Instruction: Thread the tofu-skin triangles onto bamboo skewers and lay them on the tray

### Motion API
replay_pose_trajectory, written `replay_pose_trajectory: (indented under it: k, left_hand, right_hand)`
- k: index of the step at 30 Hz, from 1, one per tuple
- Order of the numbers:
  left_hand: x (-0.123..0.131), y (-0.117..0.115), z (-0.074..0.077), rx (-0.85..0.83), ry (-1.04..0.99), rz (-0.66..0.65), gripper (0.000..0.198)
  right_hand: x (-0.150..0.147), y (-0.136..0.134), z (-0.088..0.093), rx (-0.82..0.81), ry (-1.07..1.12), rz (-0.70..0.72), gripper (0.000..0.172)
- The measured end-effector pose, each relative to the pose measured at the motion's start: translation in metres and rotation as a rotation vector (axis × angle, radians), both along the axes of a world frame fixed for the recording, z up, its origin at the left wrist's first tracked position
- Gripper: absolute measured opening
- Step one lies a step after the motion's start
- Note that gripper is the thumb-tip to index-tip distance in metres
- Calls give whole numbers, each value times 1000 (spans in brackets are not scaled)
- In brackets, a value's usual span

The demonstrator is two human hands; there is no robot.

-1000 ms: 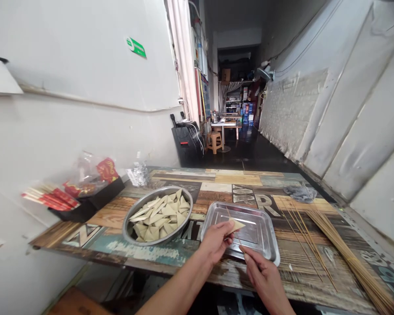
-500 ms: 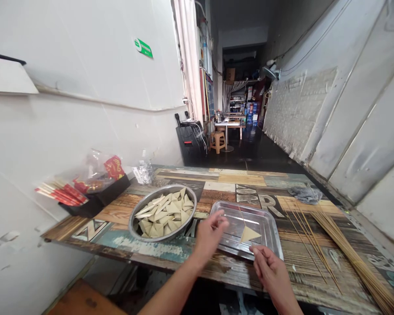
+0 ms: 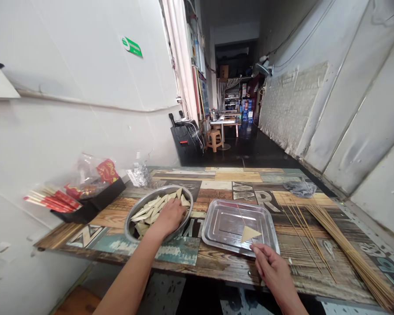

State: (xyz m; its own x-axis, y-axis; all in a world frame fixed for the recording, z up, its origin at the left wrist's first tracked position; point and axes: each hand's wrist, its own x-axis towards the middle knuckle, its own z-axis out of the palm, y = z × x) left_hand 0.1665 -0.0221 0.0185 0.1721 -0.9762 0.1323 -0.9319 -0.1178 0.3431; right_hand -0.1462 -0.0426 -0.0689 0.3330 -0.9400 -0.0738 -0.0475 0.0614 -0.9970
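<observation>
My left hand (image 3: 169, 216) reaches into a round metal bowl (image 3: 130, 224) full of pale triangular pieces (image 3: 147, 212), with its fingers curled down onto them at the right side. A single triangular piece (image 3: 249, 234) threaded on a thin bamboo skewer lies in the rectangular metal tray (image 3: 223, 225). My right hand (image 3: 272, 266) sits at the tray's front right corner. Its thumb and forefinger pinch together at the skewer's near end.
A bundle of loose bamboo skewers (image 3: 341, 245) lies on the right of the patterned wooden table (image 3: 216, 177). A grey rag (image 3: 300, 188) is at the back right. A black box with red packets (image 3: 85, 194) stands at the left, crumpled foil (image 3: 138, 175) behind the bowl.
The skewered triangle came out of my left hand and now lies in the tray. My left hand moved left from the tray into the bowl. My right hand stayed by the tray's front edge.
</observation>
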Motion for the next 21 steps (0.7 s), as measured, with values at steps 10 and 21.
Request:
replay_pose_trajectory:
  k: [10,21]
  left_hand:
    - [14,9,6,-104,166,65,5]
    - [-64,-17,-10,-199,1698,139,24]
  right_hand:
    - [-1,5,0,15,-19,19,40]
    - [4,18,16,-48,-35,80,36]
